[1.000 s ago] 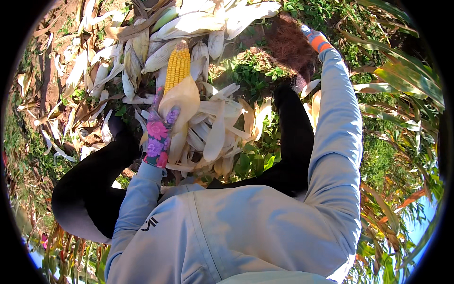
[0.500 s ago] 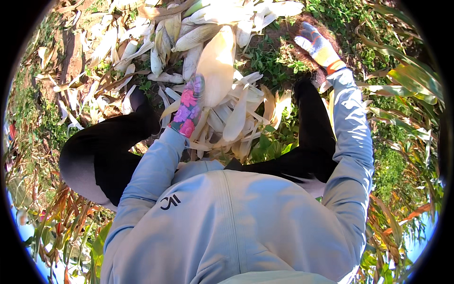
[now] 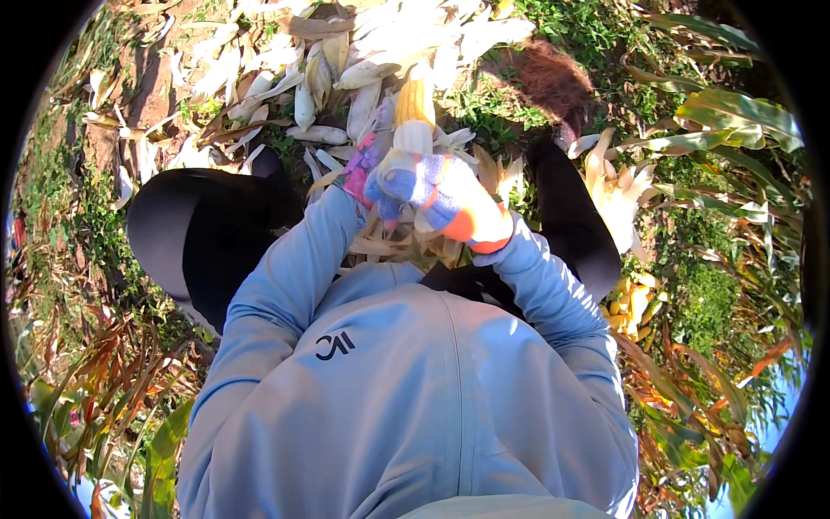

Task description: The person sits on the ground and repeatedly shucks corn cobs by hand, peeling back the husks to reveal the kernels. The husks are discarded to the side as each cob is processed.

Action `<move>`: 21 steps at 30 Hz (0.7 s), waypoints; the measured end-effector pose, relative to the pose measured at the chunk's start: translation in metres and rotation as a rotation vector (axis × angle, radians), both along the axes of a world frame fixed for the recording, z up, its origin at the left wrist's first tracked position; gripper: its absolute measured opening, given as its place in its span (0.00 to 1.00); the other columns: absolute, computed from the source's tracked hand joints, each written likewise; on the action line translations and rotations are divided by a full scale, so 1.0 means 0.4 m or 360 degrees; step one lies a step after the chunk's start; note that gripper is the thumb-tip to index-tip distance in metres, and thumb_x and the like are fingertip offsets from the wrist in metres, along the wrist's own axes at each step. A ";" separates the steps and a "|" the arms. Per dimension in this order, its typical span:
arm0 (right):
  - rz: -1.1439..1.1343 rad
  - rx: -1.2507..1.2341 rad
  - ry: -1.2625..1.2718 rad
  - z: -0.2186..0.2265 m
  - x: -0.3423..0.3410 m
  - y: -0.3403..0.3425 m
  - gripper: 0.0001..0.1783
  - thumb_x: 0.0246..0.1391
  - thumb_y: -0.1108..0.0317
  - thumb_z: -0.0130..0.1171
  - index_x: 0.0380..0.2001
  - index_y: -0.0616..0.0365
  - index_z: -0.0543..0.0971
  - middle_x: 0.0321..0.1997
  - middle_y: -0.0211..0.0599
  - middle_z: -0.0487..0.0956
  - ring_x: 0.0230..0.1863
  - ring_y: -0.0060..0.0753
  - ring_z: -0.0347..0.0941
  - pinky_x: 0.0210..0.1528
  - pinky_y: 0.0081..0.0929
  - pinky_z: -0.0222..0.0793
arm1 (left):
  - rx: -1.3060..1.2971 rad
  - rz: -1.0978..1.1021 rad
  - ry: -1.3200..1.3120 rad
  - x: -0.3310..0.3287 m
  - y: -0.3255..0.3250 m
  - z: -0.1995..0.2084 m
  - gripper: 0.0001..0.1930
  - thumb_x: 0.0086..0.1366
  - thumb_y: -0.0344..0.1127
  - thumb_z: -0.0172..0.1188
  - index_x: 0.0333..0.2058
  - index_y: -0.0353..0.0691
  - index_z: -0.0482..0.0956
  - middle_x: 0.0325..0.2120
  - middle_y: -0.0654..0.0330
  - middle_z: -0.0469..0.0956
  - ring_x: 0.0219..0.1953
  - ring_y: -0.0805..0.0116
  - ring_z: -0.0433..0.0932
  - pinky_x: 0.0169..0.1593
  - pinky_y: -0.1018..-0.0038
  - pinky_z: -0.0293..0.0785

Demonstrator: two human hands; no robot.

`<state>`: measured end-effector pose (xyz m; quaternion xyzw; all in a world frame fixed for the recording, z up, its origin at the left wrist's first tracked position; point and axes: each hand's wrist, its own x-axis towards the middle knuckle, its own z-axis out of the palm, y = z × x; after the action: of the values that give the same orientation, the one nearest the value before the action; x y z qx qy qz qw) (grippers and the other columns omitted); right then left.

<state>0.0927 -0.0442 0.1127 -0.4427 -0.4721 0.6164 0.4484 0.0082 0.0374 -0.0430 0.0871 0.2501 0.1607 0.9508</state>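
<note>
The plump yellow corn ear (image 3: 415,104) sits between both hands, half done as I judge it: kernels bare on top, pale papery husk (image 3: 413,138) below. Whitish husk-wrapped ears (image 3: 367,73) beyond seem left to do; a small golden heap of bare ears (image 3: 635,304) lies off right. The left hand in a pink-purple floral glove (image 3: 367,157) clasps the ear's side; the right hand in a blue-white-orange knit glove (image 3: 437,192) curls closed over the husk, forearm angled inward

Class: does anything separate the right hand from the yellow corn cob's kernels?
Yes: pale, papery husk lies between the blue-orange-gloved right hand and the exposed kernels of the elongated yellow corn cob.
</note>
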 end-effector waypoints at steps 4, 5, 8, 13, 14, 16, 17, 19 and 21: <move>-0.0085 0.0372 -0.1011 -0.083 -0.103 -0.140 0.08 0.55 0.66 0.47 0.32 0.58 0.73 0.25 0.35 0.74 0.22 0.34 0.70 0.28 0.24 0.66 | 0.0051 0.0016 -0.0232 0.005 0.015 -0.072 0.27 0.59 0.47 0.53 0.52 0.39 0.61 0.42 0.53 0.72 0.39 0.58 0.75 0.41 0.64 0.75; -0.0266 0.0320 -0.1019 -0.095 -0.124 -0.160 0.09 0.55 0.65 0.47 0.30 0.58 0.74 0.24 0.36 0.73 0.21 0.35 0.70 0.27 0.25 0.66 | 0.0168 0.0061 -0.0119 0.011 0.016 -0.072 0.26 0.59 0.45 0.53 0.52 0.40 0.61 0.41 0.53 0.72 0.38 0.58 0.75 0.40 0.63 0.76; -0.0729 -0.0196 -0.0708 -0.068 -0.173 -0.190 0.09 0.54 0.67 0.47 0.27 0.58 0.75 0.19 0.38 0.72 0.19 0.36 0.67 0.26 0.27 0.64 | 0.0521 0.0177 0.0313 0.006 0.005 -0.047 0.22 0.58 0.39 0.54 0.51 0.45 0.63 0.35 0.53 0.74 0.30 0.58 0.77 0.29 0.63 0.77; -0.0741 0.0502 -0.1237 -0.071 -0.179 -0.195 0.15 0.41 0.76 0.54 0.37 0.58 0.70 0.30 0.41 0.73 0.24 0.45 0.70 0.23 0.33 0.66 | 0.1495 0.0543 0.0687 0.020 0.037 -0.075 0.19 0.57 0.33 0.55 0.48 0.40 0.65 0.31 0.53 0.74 0.26 0.64 0.77 0.24 0.72 0.76; -0.0775 0.0497 -0.1167 -0.052 -0.189 -0.193 0.15 0.40 0.77 0.54 0.36 0.57 0.70 0.30 0.41 0.73 0.25 0.46 0.70 0.23 0.34 0.66 | 0.1755 0.0517 0.0778 0.020 0.053 -0.089 0.19 0.57 0.33 0.55 0.48 0.40 0.64 0.32 0.53 0.74 0.27 0.64 0.77 0.26 0.72 0.76; -0.0883 0.0293 -0.0971 -0.032 -0.196 -0.198 0.11 0.44 0.74 0.54 0.34 0.58 0.70 0.27 0.38 0.73 0.22 0.39 0.69 0.21 0.30 0.63 | 0.1589 0.0311 0.0594 0.016 0.029 -0.014 0.27 0.58 0.35 0.52 0.54 0.40 0.54 0.42 0.51 0.69 0.41 0.63 0.71 0.43 0.70 0.69; -0.0917 0.0210 -0.0857 -0.024 -0.201 -0.198 0.09 0.46 0.73 0.54 0.33 0.59 0.70 0.25 0.36 0.73 0.20 0.35 0.68 0.20 0.28 0.62 | 0.1506 0.0234 0.0538 0.001 0.022 0.026 0.30 0.59 0.35 0.51 0.58 0.40 0.48 0.48 0.51 0.67 0.48 0.62 0.69 0.51 0.69 0.65; -0.1015 -0.0241 -0.0348 -0.016 -0.201 -0.203 0.07 0.52 0.68 0.52 0.31 0.60 0.71 0.21 0.33 0.72 0.19 0.28 0.65 0.18 0.23 0.59 | 0.1846 0.0074 0.0793 -0.018 0.013 0.095 0.31 0.58 0.38 0.52 0.57 0.40 0.49 0.48 0.50 0.67 0.49 0.61 0.68 0.51 0.69 0.65; -0.1026 -0.0272 -0.0096 0.010 -0.209 -0.230 0.12 0.56 0.62 0.47 0.27 0.60 0.72 0.19 0.30 0.71 0.20 0.21 0.63 0.22 0.19 0.57 | 0.2509 0.0190 0.1303 -0.032 0.041 0.043 0.29 0.57 0.40 0.54 0.55 0.39 0.54 0.45 0.50 0.69 0.46 0.61 0.71 0.48 0.69 0.68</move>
<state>0.0093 -0.1361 0.1169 -0.6233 -0.2676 0.4668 0.5675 -0.0047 0.0538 -0.0259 0.7534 0.3911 0.2917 0.4408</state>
